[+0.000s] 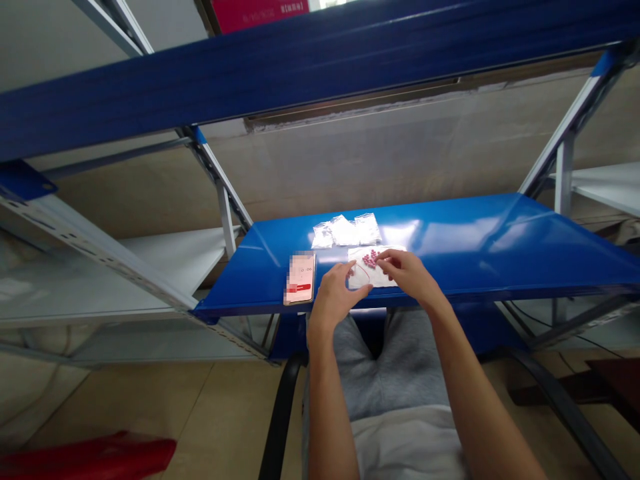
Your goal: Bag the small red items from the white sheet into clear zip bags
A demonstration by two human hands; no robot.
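Head view, looking down between two blue shelves of a metal rack [565, 180]. Both hands close together, apart from each other and not clamped, above the lower blue shelf [465, 233]. Left hand [340, 297] touching the near edge of a flat clear bag [380, 277], maybe for keeping it steady on the shelf. Right hand [400, 273] with fingertips [381, 264] on the same bag, just beside a small heap of pink beads [370, 259] inside it; firm pinch or only light touch, not possible to tell. Bag lying near the shelf's front edge, probably for easy reach from the seat. Just behind it, three small clear bags [345, 231] in a row, perhaps set aside together. To the left, a phone [300, 278] lying flat near the edge, screen blurred, likely placed there for easy looking. Below, grey shorts [400, 360] and a black chair arm [283, 420].
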